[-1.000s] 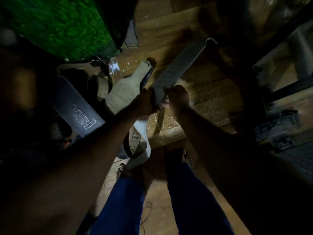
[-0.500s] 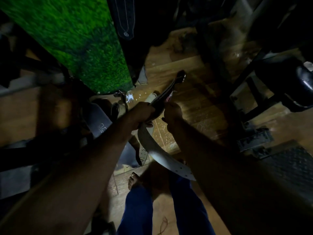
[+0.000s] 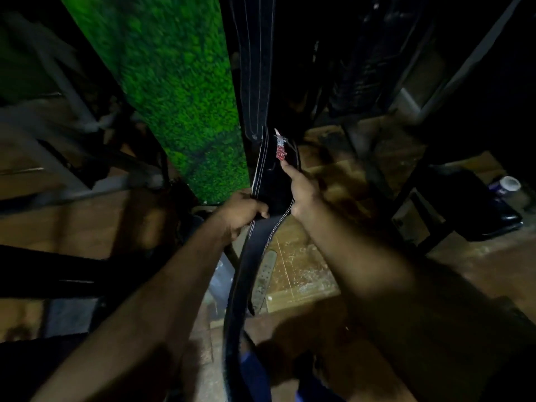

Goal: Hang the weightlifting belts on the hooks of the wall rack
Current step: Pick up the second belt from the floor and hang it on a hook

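I'm mid-lift with the black belt (image 3: 262, 236): my left hand (image 3: 242, 211) is curled round its stitched edge, my right hand (image 3: 301, 192) holds the opposite edge, forefinger pointing up at the red tag (image 3: 280, 150). Its tail droops below my wrists. No hook shows above my hands; next I must raise the buckle end and find one
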`<action>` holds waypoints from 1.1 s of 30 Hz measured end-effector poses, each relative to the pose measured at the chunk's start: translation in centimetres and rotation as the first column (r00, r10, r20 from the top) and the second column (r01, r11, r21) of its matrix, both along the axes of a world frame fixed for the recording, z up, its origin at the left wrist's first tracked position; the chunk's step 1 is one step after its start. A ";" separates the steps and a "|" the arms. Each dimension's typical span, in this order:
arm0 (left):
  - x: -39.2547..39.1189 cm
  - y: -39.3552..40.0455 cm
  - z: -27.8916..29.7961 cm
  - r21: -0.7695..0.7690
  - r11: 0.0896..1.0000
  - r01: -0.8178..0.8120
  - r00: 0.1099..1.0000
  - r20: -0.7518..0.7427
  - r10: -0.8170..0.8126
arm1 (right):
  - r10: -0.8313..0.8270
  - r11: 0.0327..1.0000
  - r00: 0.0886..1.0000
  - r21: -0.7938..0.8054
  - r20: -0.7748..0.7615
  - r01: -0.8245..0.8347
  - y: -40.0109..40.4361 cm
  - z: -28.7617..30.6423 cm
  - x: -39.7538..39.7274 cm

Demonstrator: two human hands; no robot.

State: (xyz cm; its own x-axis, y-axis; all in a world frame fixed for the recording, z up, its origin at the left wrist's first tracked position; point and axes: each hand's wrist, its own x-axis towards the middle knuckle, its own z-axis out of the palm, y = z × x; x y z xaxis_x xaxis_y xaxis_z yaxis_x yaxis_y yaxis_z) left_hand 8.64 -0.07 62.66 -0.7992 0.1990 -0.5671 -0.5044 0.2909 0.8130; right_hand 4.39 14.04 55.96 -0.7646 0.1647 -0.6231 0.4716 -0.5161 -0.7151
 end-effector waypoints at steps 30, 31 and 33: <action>5.7 -6.3 28.6 0.188 0.792 -0.581 0.567 -0.605 0.559 | 0.565 0.821 0.592 0.315 -0.575 -0.477 -4.4 37.2 7.1; 5.1 -6.8 29.8 0.202 0.774 -0.601 0.530 -0.624 0.574 | 0.593 0.800 0.568 0.336 -0.571 -0.497 -4.8 37.4 6.8; 3.8 -7.7 32.1 0.237 0.753 -0.614 0.448 -0.681 0.579 | 0.596 0.797 0.562 0.333 -0.574 -0.504 -5.6 39.1 6.1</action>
State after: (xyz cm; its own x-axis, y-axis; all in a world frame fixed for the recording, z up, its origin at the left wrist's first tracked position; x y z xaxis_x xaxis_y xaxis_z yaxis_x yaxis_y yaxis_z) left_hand 12.40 -7.77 94.73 -0.8491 -0.4897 0.1980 0.1236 0.1803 0.9758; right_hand 10.46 8.46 95.06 -0.9213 -0.3878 0.0274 0.0564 -0.2029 -0.9776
